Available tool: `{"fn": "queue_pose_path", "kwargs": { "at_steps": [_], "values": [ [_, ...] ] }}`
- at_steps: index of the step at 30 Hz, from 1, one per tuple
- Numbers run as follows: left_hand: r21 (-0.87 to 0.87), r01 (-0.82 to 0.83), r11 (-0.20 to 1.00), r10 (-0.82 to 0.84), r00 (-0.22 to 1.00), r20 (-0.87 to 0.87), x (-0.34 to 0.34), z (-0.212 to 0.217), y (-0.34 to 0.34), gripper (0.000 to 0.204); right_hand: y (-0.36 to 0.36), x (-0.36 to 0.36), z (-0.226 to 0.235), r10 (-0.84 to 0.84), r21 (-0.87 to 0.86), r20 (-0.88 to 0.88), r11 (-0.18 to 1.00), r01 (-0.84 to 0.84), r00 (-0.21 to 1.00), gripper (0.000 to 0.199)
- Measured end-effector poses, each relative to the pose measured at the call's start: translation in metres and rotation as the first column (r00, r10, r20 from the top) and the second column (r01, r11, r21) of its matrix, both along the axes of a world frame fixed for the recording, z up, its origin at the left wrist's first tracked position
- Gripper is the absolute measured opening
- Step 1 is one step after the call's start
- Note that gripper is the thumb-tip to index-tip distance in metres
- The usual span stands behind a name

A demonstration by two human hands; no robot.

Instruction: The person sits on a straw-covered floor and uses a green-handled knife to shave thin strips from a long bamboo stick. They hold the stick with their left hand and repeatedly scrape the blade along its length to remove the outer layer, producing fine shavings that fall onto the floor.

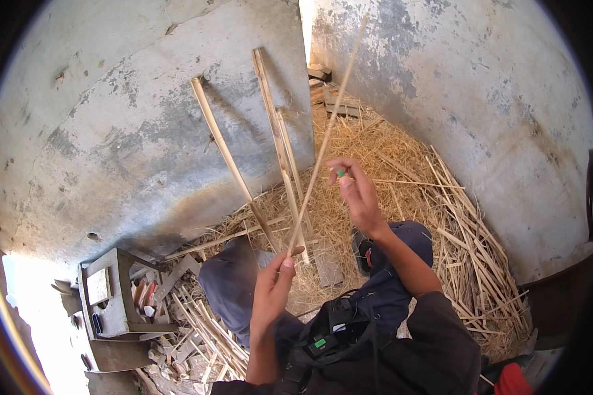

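My left hand [275, 284] pinches the lower end of a long thin cane strip [325, 135] that rises up and to the right, past the wall corner. My right hand [356, 191] is raised beside the strip's middle, fingers curled, with a small green object [340, 174] at the fingertips. A thin straw [408, 182] runs right from that hand. My knees in dark blue trousers [234, 280] are below the hands.
Split cane slats [225, 151] [277, 131] lean on the plastered wall [112, 131]. Straw and cane shavings [441, 224] cover the floor to the right. A grey wooden box [105, 296] with small tools and a pile of cane offcuts [197, 336] lie at the left.
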State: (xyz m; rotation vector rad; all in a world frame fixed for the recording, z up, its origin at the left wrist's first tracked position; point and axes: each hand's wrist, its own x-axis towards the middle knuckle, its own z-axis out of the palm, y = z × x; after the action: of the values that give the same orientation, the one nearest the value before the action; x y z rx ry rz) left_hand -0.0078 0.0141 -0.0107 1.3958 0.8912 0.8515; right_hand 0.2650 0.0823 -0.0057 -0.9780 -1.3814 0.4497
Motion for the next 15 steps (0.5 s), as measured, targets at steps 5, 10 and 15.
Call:
{"fn": "queue_pose_path", "kwargs": {
  "at_steps": [5,10,15],
  "values": [
    [-0.043,-0.074,0.996,0.077,0.994,0.082,0.002,0.007,0.002,0.047,-0.014,-0.013,-0.006,0.013,0.12,0.458,0.99,-0.076,0.889,0.036],
    [-0.014,-0.085,0.996,0.086,0.987,0.133,-0.003,0.004,0.005,0.043,-0.025,-0.041,0.0,0.034,0.207,0.56,0.962,-0.18,0.828,0.038],
    [-0.041,-0.155,0.987,0.158,0.984,0.086,-0.004,0.017,0.002,0.041,-0.025,-0.047,-0.005,0.036,0.175,0.581,0.97,-0.168,0.813,0.037]
  ]
}}
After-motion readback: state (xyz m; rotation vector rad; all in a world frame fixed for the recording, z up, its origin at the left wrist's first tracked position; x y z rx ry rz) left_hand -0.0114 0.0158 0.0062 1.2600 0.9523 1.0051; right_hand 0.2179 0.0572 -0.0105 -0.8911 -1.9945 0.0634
